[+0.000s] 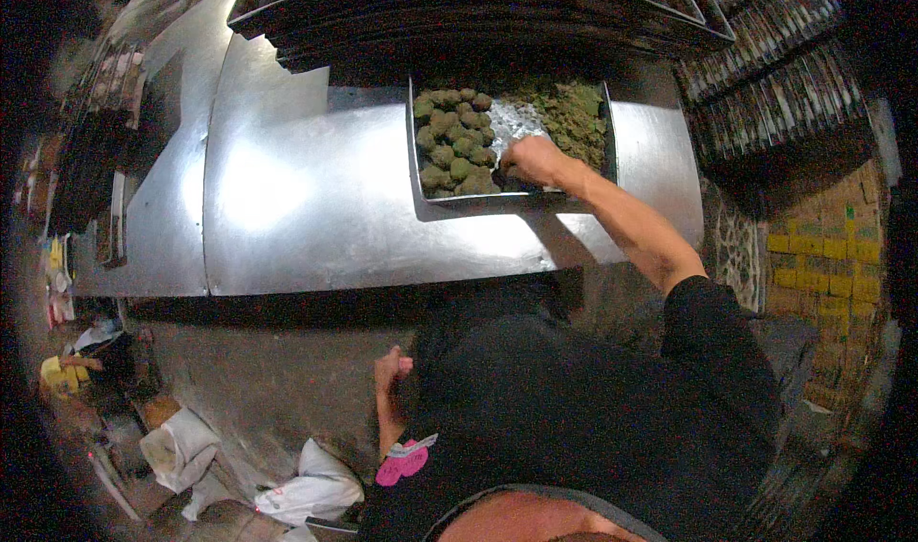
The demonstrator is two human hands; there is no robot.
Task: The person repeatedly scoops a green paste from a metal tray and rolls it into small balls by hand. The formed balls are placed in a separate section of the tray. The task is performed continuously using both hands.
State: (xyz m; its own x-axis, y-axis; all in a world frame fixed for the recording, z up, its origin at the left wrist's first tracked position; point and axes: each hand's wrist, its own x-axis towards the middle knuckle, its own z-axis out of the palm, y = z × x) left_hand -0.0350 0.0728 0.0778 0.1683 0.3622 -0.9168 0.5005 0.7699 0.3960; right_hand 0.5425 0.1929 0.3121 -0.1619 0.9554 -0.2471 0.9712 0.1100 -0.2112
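Note:
A rectangular metal tray [467, 199] rests on a sheet-metal tabletop [308, 248]. Rows of greenish-brown balls [455, 137] fill its left part, and a loose, crumbly green-brown mass [574, 119] lies along its right side. Between them the tray's shiny bottom shows, scattered with crumbs. My right hand [532, 160] reaches into the tray near its front edge, just right of the balls, fingers bent downward; its fingertips and anything in them are hidden in shadow. My left hand [393, 366] hangs beside my body below the table edge, fingers curled; whether it holds anything is unclear.
Stacked dark metal trays [466, 11] stand behind the tray. More stacked trays [782, 90] rise at the right, above taped cardboard boxes [825, 255]. White sacks [312, 488] lie on the floor at lower left. Another person [107, 363] is at the far left.

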